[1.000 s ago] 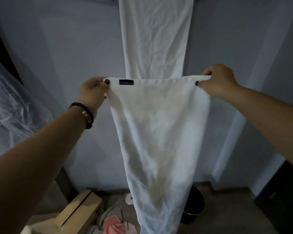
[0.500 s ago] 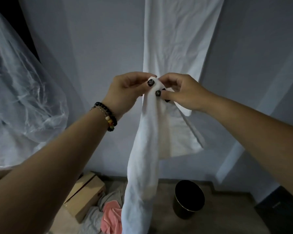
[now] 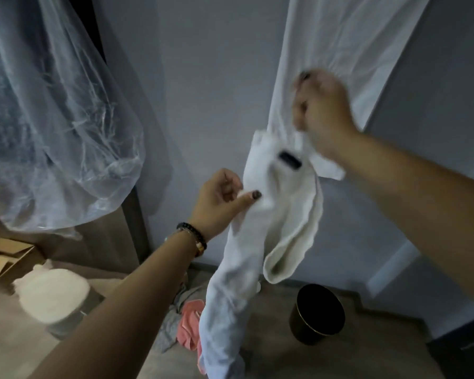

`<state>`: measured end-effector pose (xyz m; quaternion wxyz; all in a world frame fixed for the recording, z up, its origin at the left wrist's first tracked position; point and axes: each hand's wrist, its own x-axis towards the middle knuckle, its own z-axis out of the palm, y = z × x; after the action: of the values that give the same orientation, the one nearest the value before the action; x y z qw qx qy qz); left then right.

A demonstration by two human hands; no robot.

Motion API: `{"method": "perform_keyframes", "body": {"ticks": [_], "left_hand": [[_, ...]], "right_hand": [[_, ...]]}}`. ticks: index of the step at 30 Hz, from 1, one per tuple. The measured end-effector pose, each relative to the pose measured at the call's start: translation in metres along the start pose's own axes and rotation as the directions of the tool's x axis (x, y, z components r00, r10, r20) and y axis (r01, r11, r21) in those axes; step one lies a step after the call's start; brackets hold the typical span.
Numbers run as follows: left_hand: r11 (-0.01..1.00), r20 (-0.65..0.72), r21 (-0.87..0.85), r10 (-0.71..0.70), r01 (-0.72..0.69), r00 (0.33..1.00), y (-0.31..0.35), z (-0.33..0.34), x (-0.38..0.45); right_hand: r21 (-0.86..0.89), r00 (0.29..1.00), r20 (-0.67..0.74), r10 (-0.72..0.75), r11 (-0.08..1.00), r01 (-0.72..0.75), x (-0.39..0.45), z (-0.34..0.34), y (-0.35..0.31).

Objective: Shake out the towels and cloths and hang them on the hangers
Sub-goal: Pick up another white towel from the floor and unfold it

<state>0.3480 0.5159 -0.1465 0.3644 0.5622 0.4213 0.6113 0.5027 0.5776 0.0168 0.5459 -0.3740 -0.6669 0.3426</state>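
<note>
Hung towel: the largest white cloth, draped high on the far right against the wall; its hanger is out of view. It falls in soft creases, so I judge it light and limp.
Plastic cover: clear crinkled sheeting hanging at the far left.
Held towel: white, bunched lengthwise in mid-air at the centre, its lower end trailing toward the floor and one fold looping out to the right. It looks soft, thick-piled and floppy, light enough for one hand, neither fragile nor slippery. My judgement is that the best hold is the top hem, at the two corners, so it hangs flat.
Bin: dark round bin on the floor, right of the towel's lower end.
Floor cloths: a pink and a grey cloth heaped on the floor, near left of the towel.
Right hand: raised in front of the hung towel, blurred; fingers curled, but whether they grip the top hem I cannot tell.
Left hand: lower centre, thumb and fingers pinching the held towel's left edge.
Label: small dark tag sewn near the held towel's top hem; any writing is too blurred to read.
</note>
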Motion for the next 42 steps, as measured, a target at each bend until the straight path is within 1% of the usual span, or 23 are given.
{"method": "perform_keyframes", "body": {"ticks": [1, 2, 3, 4, 5, 6, 7, 9, 11, 13, 14, 16, 18, 20, 23, 25, 27, 29, 31, 34, 38, 40, 42], "left_hand": [[1.000, 0.014, 0.028, -0.011, 0.011, 1.000, -0.011, 0.004, -0.006], [0.997, 0.020, 0.065, -0.030, 0.029, 0.999, -0.021, 0.009, -0.013], [0.994, 0.021, 0.097, -0.057, 0.054, 0.998, -0.032, 0.014, -0.019], [0.991, 0.020, 0.109, -0.085, 0.082, 0.996, -0.040, 0.019, -0.025], [0.990, 0.016, 0.099, -0.107, 0.105, 0.994, -0.047, 0.024, -0.029], [0.990, 0.011, 0.080, -0.120, 0.119, 0.993, -0.050, 0.028, -0.031], [0.990, 0.007, 0.064, -0.127, 0.126, 0.992, -0.050, 0.032, -0.032], [0.991, 0.001, 0.030, -0.129, 0.129, 0.992, -0.045, 0.037, -0.030], [0.992, -0.007, -0.010, -0.128, 0.128, 0.992, -0.039, 0.036, -0.025], [0.993, -0.025, -0.020, -0.120, 0.120, 0.992, -0.034, 0.033, -0.025], [0.994, -0.037, -0.005, -0.112, 0.112, 0.993, -0.032, 0.034, -0.026], [0.994, -0.068, 0.034, -0.099, 0.101, 0.993, -0.029, 0.036, -0.032], [0.994, -0.113, 0.037, -0.100, 0.105, 0.989, -0.029, 0.040, -0.041], [0.992, -0.160, 0.023, -0.120, 0.125, 0.980, -0.031, 0.045, -0.050], [0.988, -0.216, 0.034, -0.142, 0.153, 0.966, -0.036, 0.050, -0.059], [0.986, -0.221, 0.055, -0.141, 0.157, 0.965, -0.038, 0.052, -0.062], [0.985, -0.191, 0.103, -0.117, 0.138, 0.975, -0.040, 0.055, -0.065], [0.987, -0.136, 0.119, -0.095, 0.112, 0.986, -0.040, 0.059, -0.070], [0.986, -0.076, 0.136, -0.082, 0.091, 0.994, -0.041, 0.065, -0.078], [0.989, -0.005, 0.095, -0.110, 0.110, 0.994, -0.047, 0.072, -0.091], [0.986, 0.068, 0.054, -0.162, 0.158, 0.984, -0.055, 0.075, -0.100], [0.976, 0.148, 0.083, -0.213, 0.203, 0.966, -0.063, 0.077, -0.103], [0.954, 0.224, 0.145, -0.289, 0.261, 0.931, -0.074, 0.080, -0.109]], "right_hand": [[0.040, 0.998, -0.051, -0.022, 0.999, 0.024, 0.008, -0.006, -0.015], [-0.012, 0.997, -0.047, -0.064, 0.998, 0.064, 0.015, -0.013, -0.028], [-0.120, 0.995, 0.010, -0.102, 0.987, 0.102, 0.018, -0.018, -0.037], [-0.254, 0.989, 0.113, -0.101, 0.959, 0.127, 0.016, -0.019, -0.039], [-0.362, 0.971, 0.235, -0.045, 0.923, 0.130, 0.011, -0.019, -0.032], [-0.448, 0.937, 0.347, 0.051, 0.886, 0.118, 0.003, -0.018, -0.016], [-0.512, 0.891, 0.425, 0.159, 0.854, 0.092, -0.008, -0.018, 0.004], [-0.581, 0.827, 0.461, 0.321, 0.814, 0.008, -0.034, -0.021, 0.048], [-0.540, 0.816, 0.404, 0.414, 0.828, -0.153, -0.061, -0.027, 0.080], [-0.383, 0.811, 0.357, 0.464, 0.864, -0.326, -0.086, -0.030, 0.097], [-0.303, 0.816, 0.336, 0.469, 0.875, -0.378, -0.097, -0.030, 0.104], [-0.203, 0.836, 0.305, 0.457, 0.889, -0.411, -0.116, -0.031, 0.107], [-0.152, 0.851, 0.268, 0.452, 0.892, -0.426, -0.132, -0.031, 0.110], [-0.076, 0.865, 0.172, 0.472, 0.881, -0.466, -0.150, -0.030, 0.117], [0.023, 0.828, 0.027, 0.560, 0.828, -0.561, -0.178, -0.024, 0.129], [0.086, 0.804, -0.069, 0.591, 0.806, -0.585, -0.190, -0.021, 0.136], [0.095, 0.815, -0.185, 0.548, 0.836, -0.541, -0.192, -0.021, 0.138], [0.016, 0.851, -0.288, 0.439, 0.891, -0.454, -0.188, -0.023, 0.135], [-0.084, 0.897, -0.311, 0.314, 0.931, -0.355, -0.184, -0.025, 0.127], [-0.199, 0.960, -0.206, 0.189, 0.953, -0.231, -0.179, -0.027, 0.118], [-0.309, 0.993, -0.048, 0.111, 0.943, -0.121, -0.175, -0.037, 0.110], [-0.376, 0.998, -0.016, 0.058, 0.925, -0.060, -0.172, -0.044, 0.104], [-0.416, 1.000, -0.031, 0.002, 0.909, -0.015, -0.166, -0.055, 0.097]]}}
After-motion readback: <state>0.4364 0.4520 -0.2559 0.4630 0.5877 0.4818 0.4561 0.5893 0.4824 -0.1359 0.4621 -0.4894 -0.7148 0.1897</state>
